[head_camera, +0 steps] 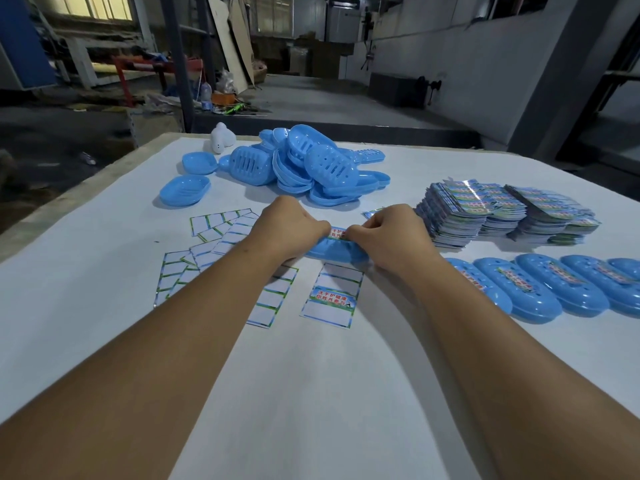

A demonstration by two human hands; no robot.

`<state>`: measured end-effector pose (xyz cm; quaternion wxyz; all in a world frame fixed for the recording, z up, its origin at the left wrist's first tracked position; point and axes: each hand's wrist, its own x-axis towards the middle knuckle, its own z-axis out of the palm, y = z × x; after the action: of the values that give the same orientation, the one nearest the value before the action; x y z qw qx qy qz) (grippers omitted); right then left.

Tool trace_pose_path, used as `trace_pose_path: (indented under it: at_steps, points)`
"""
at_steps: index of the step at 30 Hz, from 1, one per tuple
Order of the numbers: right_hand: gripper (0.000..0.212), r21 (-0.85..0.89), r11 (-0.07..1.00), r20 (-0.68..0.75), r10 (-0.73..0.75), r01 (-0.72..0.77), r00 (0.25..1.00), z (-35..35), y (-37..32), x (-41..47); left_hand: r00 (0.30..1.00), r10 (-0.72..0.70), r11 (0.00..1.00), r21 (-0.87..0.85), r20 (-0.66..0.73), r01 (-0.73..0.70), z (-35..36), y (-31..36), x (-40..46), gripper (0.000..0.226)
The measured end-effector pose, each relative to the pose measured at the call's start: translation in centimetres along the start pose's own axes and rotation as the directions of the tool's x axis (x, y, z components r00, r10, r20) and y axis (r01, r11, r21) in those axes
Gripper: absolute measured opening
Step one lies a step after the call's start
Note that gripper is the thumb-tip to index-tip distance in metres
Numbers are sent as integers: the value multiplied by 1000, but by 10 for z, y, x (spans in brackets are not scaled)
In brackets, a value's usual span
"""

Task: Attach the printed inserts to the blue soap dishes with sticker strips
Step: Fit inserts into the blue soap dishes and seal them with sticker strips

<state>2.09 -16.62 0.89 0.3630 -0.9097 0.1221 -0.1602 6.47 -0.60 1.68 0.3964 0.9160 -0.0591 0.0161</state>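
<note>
A blue soap dish (332,251) lies at the table's middle, held between both hands. My left hand (287,228) grips its left end with curled fingers. My right hand (388,233) grips the right end, thumb and fingers curled on a printed sticker (337,233) that lies on the dish's top. Just in front lies a sticker sheet (332,296) with one printed sticker left on it. A pile of unlabelled blue dishes (311,164) sits behind the hands. Stacks of printed inserts (502,213) stand at the right.
Labelled dishes (540,289) lie in a row at the right front. Used backing sheets (214,237) are scattered at the left. Two single dishes (185,190) and a white object (221,136) sit at the far left of the white table (311,393).
</note>
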Motion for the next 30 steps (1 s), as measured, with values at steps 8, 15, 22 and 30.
trace_pose_path:
  at_steps: [8,15,22,30]
  points:
    - [39,-61,997,-23,-38,36,999,3,-3,-1,997,41,993,117,-64,-34,2,2,-2,33]
    - [40,-218,975,-30,-57,50,998,4,-13,-2,990,120,954,286,-75,-94,2,8,-5,30]
    - [47,-296,955,-20,21,-26,1000,1,-15,3,973,201,873,471,-110,-127,-2,11,-10,38]
    - [54,-202,944,157,-232,261,960,0,-13,-5,978,133,958,272,-158,-86,1,-6,-14,21]
